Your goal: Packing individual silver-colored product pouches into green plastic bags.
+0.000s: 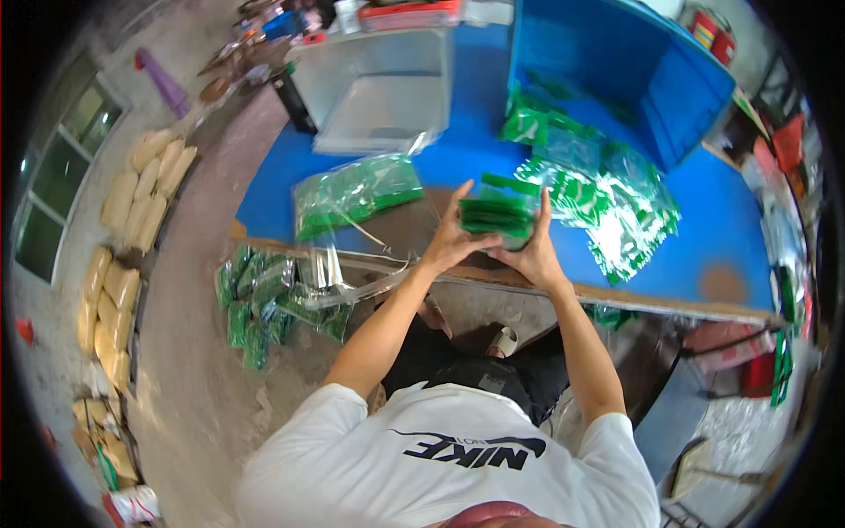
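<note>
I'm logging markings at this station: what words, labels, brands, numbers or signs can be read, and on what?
White shirt: large black lettering and a curved mark; legible, but not copied here.
Stack of green packets between left hand and right hand: blurred, none readable.
Loose green packets: none readable through glare.
Red cylinder: yellow label, too small.
</note>
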The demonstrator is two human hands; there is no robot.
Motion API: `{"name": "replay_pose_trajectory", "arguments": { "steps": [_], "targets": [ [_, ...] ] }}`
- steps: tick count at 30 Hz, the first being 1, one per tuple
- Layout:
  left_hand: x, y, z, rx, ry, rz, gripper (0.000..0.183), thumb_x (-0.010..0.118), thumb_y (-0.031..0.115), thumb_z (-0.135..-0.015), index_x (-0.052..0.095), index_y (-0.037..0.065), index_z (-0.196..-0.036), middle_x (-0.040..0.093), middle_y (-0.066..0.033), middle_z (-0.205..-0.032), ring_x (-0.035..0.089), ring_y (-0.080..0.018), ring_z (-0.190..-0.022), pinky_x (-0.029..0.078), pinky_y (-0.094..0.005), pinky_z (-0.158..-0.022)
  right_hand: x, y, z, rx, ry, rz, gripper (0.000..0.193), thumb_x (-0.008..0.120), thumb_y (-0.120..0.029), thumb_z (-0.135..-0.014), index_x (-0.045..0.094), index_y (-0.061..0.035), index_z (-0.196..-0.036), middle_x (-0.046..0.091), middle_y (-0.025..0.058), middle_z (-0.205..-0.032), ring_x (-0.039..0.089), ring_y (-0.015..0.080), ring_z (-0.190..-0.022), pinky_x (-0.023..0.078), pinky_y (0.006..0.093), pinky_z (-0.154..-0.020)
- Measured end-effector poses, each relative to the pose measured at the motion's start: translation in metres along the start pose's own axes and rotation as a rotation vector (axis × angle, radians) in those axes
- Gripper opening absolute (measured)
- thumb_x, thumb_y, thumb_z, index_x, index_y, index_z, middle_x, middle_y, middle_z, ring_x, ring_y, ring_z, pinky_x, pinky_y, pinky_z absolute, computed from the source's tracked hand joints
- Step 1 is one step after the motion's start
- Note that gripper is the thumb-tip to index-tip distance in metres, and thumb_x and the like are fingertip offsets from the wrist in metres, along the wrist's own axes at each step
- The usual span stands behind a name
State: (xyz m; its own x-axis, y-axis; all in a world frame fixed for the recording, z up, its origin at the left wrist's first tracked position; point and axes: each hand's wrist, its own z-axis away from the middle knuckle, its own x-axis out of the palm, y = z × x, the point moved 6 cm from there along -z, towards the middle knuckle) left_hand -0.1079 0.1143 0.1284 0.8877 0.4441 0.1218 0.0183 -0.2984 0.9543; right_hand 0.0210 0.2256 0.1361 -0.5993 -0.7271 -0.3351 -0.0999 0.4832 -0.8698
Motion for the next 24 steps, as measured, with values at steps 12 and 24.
{"name": "replay_pose_trajectory", "arguments": {
  "steps": [12,24],
  "targets": [
    [-0.002,-0.002,-0.017,-0.075,-0.064,0.061,0.129,0.094,0.011,-0.065,0.007,0.011,-0.16,0.05,-0.008,-0.141,0.048,-0.0235,-0.132,0.04,-0.0398,-0.112,-0.007,-0.001,-0.011,0.062,-0.088,0.105,0.128,0.094,-0.029,-0.059,0.013,-0.0048,-0.155,0.045,0.0271,-0.145,0.046,0.043,-0.134,0.039,0.0465,-0.112],
    [-0.011,-0.004,-0.006,-0.072,-0.096,0.087,0.096,0.091,0.006,-0.068,0.036,0.011,-0.147,0.056,-0.0059,-0.132,0.055,-0.0208,-0.123,0.047,-0.0368,-0.103,0.005,-0.01,-0.004,-0.004,-0.126,0.123,0.115,0.089,-0.029,-0.068,0.016,-0.0008,-0.152,0.051,0.031,-0.136,0.05,0.0444,-0.13,0.042,0.0459,-0.107]
  ]
}}
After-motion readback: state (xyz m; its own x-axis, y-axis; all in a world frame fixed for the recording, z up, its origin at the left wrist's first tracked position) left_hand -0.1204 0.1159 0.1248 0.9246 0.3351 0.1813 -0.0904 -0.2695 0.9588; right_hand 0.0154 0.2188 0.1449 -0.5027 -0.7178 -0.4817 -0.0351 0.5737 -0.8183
